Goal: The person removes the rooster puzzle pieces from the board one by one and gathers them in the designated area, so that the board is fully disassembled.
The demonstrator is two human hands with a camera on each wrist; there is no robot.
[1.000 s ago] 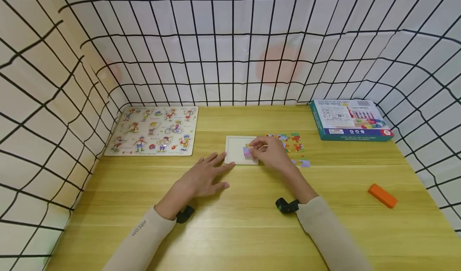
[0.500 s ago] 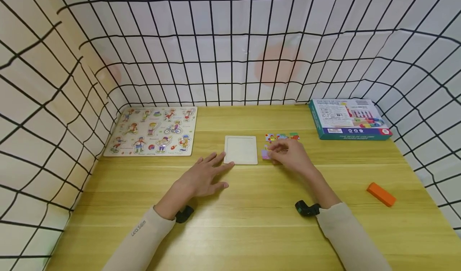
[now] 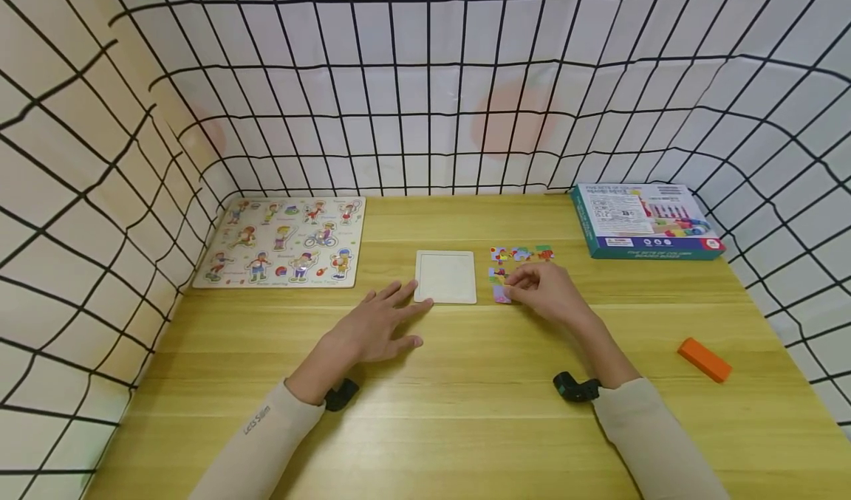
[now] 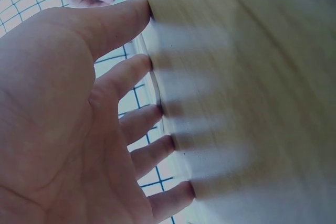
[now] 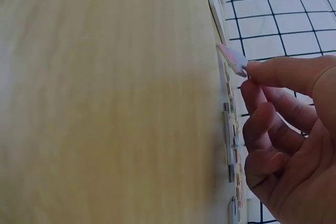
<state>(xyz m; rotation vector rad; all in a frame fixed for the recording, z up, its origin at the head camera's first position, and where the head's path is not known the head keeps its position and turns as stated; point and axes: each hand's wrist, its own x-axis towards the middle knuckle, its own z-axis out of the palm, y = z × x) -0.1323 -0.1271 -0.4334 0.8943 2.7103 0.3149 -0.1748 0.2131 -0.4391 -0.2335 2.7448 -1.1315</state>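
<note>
A small purple jigsaw puzzle piece (image 3: 501,294) is pinched between thumb and fingers of my right hand (image 3: 547,292). In the right wrist view the piece (image 5: 233,59) tilts, its far corner at or close to the tabletop. Other colourful puzzle pieces (image 3: 521,254) lie in a row just beyond, and the right hand covers some more. To the left lies a pale square puzzle tray (image 3: 446,277) with a raised border. My left hand (image 3: 372,326) rests with spread fingers on the table, fingertips touching the tray's left edge and lower corner.
A board with printed sports figures (image 3: 279,241) lies at the back left. At the back right is a teal box (image 3: 648,221). An orange block (image 3: 705,360) sits to the right on the wooden table (image 3: 459,426). Black wire mesh (image 3: 428,94) encloses the back and sides.
My right hand has carried the purple piece from over the tray rightward to the other pieces. Over the last half second it has shifted only slightly. The left hand stays in place.
</note>
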